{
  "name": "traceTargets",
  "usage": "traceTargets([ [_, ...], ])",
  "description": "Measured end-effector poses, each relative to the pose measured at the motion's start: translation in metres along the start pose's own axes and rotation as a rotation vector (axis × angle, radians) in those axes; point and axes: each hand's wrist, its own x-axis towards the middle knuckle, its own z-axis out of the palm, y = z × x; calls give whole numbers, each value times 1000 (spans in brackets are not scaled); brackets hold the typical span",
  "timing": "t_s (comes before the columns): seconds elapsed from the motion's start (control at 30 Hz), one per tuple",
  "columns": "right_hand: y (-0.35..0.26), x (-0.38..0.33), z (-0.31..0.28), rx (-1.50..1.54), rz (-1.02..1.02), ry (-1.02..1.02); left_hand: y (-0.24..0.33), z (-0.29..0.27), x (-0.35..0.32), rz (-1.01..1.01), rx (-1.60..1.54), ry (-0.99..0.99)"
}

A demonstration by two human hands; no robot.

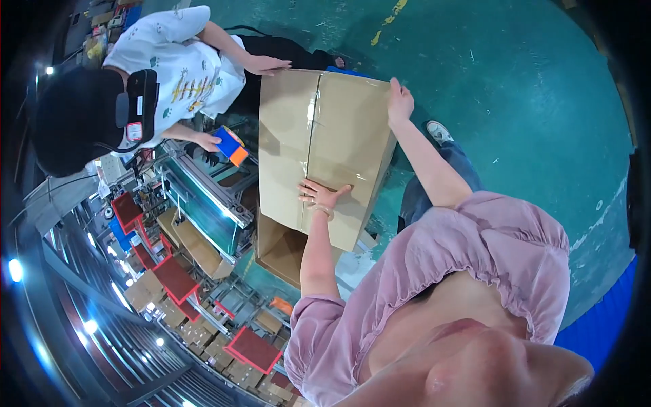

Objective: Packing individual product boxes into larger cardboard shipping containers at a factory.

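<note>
A large closed cardboard box [285,136] stands in front of me, with shiny clear tape along its middle seam. My left hand [324,195] lies flat on its top near the seam, fingers spread. At the far right corner, my right hand [401,103] grips the box's edge with curled fingers; some of them are hidden. Across from me, a co-worker in a white patterned shirt rests one hand [270,64] on the far left edge. The co-worker's other hand [207,141] holds a blue and orange tape dispenser [232,145] beside the box.
An open cardboard box [279,247] sits at the near side of the closed one. To the left are a green-topped conveyor [203,200], red trays [178,277] on stands and many stacked cartons [224,359]. Green floor [508,74] with a yellow line stretches to the right.
</note>
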Motion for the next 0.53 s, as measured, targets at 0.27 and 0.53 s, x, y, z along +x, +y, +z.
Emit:
traceTargets([
  [0.27,-81,72,-3,-920,-152,-93,74,-16,-17,-23,4,-53],
  [0.53,-137,120,56,-1650,-642,-773,145,-39,16,-31,-19,-43],
])
